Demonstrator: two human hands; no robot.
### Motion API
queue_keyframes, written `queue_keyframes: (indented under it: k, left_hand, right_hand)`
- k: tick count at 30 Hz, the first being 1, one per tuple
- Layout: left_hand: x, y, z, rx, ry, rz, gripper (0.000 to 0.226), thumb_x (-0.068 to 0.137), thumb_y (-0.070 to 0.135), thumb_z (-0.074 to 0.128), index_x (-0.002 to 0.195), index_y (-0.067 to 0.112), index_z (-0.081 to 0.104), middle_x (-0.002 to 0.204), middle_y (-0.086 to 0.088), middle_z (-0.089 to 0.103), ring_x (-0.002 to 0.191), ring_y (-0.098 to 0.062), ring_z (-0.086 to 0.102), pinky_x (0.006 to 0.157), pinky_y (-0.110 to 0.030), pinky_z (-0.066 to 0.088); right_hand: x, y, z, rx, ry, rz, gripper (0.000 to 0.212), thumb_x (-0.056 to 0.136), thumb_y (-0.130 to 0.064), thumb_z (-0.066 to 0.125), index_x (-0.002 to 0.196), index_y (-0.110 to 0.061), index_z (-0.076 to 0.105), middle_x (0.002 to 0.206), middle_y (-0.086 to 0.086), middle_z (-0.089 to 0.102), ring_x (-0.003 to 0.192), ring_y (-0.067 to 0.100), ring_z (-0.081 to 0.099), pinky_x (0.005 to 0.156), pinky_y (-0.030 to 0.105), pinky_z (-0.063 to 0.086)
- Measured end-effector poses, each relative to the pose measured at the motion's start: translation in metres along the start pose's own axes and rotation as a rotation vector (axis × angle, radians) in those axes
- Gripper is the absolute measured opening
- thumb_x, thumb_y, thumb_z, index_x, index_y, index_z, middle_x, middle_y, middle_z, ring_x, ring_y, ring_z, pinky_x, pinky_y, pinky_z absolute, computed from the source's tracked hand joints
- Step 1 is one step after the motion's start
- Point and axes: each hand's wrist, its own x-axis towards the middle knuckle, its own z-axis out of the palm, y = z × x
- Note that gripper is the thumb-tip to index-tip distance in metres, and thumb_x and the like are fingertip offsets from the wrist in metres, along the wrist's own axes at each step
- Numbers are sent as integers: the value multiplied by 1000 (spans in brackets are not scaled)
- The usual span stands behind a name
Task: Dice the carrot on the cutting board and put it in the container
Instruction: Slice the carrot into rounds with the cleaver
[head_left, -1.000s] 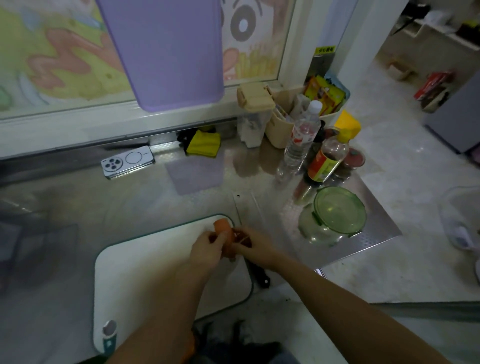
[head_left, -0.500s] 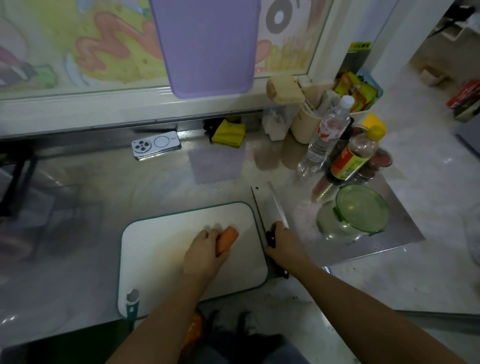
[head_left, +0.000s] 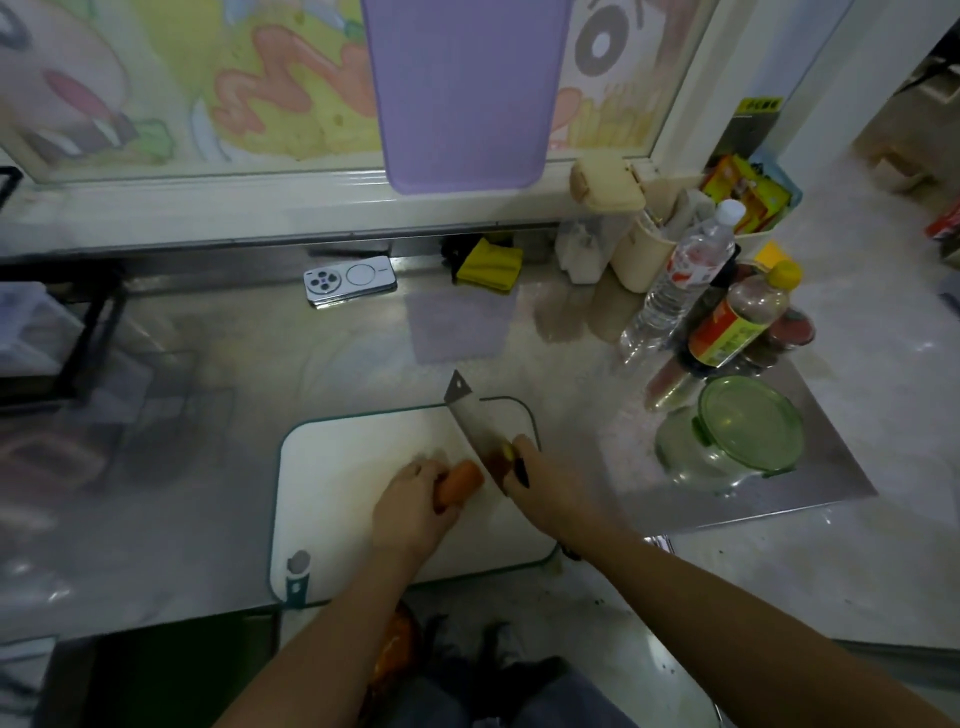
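The carrot (head_left: 460, 480) lies on the white cutting board (head_left: 353, 467), in the board's right half and closer to its right edge than its left. Its orange tip points toward the board's far right corner.

In the head view, the left hand (head_left: 413, 512) is curled over the carrot's near end and pins it to the board, so only the far end shows past the fingers. The right hand (head_left: 540, 478) is clenched round the dark handle of a cleaver (head_left: 470, 421). The broad blade runs away from the person toward the board's far edge, and its squared tip reaches just past that edge over the steel counter (head_left: 208, 415). The blade stands just beside the carrot's exposed end, on its right. Motion blur hides whether the blade touches the carrot.

The container (head_left: 748, 426), a clear glass bowl with a green lid sitting on it, stands on the counter near the right edge, well apart from the board.

Along the counter's far edge lie a phone (head_left: 350, 280), face down, and a folded yellow cloth (head_left: 491, 265). In the far right corner stand a water bottle (head_left: 680, 280) and a sauce bottle (head_left: 737, 322) with a yellow cap.
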Motion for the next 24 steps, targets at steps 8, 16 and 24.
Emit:
queue_keyframes:
  k: [8, 16, 24]
  left_hand:
    - [-6, 10, 8, -75, 58, -8, 47, 81, 34, 69, 123, 22, 53, 113, -3, 52, 102, -22, 54, 80, -28, 43]
    - [-10, 17, 7, -186, 149, -47, 23, 85, 34, 67, 99, 19, 58, 90, 7, 48, 77, -11, 48, 64, -21, 31]
    - [-9, 19, 7, -142, 124, -106, 23, 85, 38, 66, 98, 20, 60, 94, 1, 58, 79, -15, 54, 64, -24, 34]
  right_hand:
    - [4, 4, 22, -60, -74, 49, 28, 100, -28, 41, 121, -11, 47, 95, 12, 66, 81, 25, 62, 69, 32, 48]
    - [7, -10, 3, -61, 18, -63, 21, 99, -29, 43, 108, -13, 53, 86, 7, 65, 69, 19, 59, 65, 35, 52]
    - [-4, -20, -5, -249, -61, -136, 30, 98, -27, 42, 125, -16, 36, 90, 7, 63, 71, 22, 60, 64, 38, 54]
